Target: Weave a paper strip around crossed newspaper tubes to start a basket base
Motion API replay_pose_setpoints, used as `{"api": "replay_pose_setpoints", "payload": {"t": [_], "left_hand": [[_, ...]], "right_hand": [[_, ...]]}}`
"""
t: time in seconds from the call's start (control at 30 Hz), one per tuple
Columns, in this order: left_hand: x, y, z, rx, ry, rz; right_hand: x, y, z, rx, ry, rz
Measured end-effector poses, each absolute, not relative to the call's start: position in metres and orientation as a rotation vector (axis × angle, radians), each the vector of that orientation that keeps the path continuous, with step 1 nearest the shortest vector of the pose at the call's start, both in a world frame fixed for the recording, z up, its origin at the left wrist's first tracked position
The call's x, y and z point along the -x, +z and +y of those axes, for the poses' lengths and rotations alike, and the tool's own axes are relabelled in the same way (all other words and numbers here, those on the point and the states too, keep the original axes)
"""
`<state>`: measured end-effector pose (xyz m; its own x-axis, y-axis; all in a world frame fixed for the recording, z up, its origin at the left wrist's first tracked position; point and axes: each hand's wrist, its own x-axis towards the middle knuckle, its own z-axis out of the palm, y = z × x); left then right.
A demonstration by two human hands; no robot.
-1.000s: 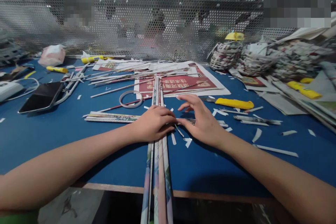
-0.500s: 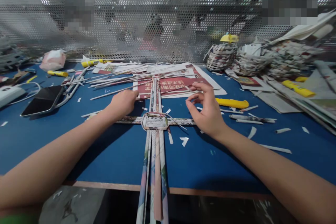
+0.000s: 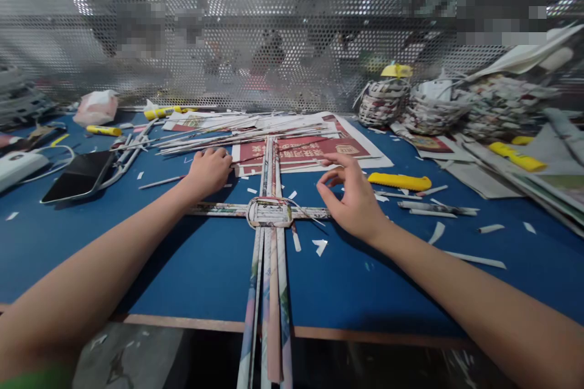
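Observation:
A cross of rolled newspaper tubes (image 3: 270, 267) lies on the blue table, its near arm hanging past the front edge. A thin paper strip (image 3: 247, 213) loops around its centre. My left hand (image 3: 208, 173), left of the far arm, is closed around a thin rolled-paper stick (image 3: 162, 182) that shows on both sides of it; the fingertips are partly hidden. My right hand (image 3: 353, 197) hovers at the end of the cross's right arm, fingers curved and apart from the thumb, with nothing in it. Beyond lie a red-and-white printed sheet (image 3: 310, 155) and a pile of paper sticks (image 3: 246, 134).
A yellow utility knife (image 3: 399, 181) and paper scraps (image 3: 320, 247) lie to the right. Woven paper baskets (image 3: 383, 103) stand at the back right before a perforated metal screen (image 3: 283, 67). On the left are a phone (image 3: 77, 176) and a white power strip (image 3: 20, 167).
My left hand has drawn back slightly to the left, and the thin stick has slid left with it. My right hand has shifted a little left and stays empty.

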<state>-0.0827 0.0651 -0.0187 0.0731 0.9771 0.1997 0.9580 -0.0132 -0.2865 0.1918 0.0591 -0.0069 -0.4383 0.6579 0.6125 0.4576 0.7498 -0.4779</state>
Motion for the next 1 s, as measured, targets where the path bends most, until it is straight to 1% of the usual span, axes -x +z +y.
{"api": "replay_pose_setpoints", "payload": {"t": [0.23, 0.5, 0.6, 0.7, 0.8, 0.87, 0.9, 1.0], "left_hand": [[0.089, -0.02, 0.068, 1.905, 0.004, -2.033], [0.084, 0.007, 0.056, 1.627, -0.246, -2.283], [0.081, 0.014, 0.05, 1.612, -0.389, -2.246], [0.076, 0.019, 0.044, 1.68, -0.606, -2.146], [0.067, 0.031, 0.038, 1.76, -0.94, -2.005], [0.059, 0.047, 0.033, 1.787, -1.274, -1.914], [0.055, 0.056, 0.031, 1.843, -1.486, -1.866], [0.041, 0.09, 0.026, 2.03, -2.419, -1.683]], "right_hand": [[-0.192, -0.009, 0.06, 0.801, 0.246, -2.152], [-0.192, -0.007, 0.058, 0.801, 0.233, -2.191], [-0.192, -0.006, 0.057, 0.792, 0.228, -2.202], [-0.193, -0.007, 0.058, 0.784, 0.223, -2.214], [-0.194, -0.007, 0.059, 0.799, 0.211, -2.218], [-0.194, -0.006, 0.06, 0.815, 0.18, -2.21], [-0.194, -0.004, 0.06, 0.82, 0.165, -2.203], [-0.188, 0.009, 0.06, 0.828, 0.156, -2.178]]}}
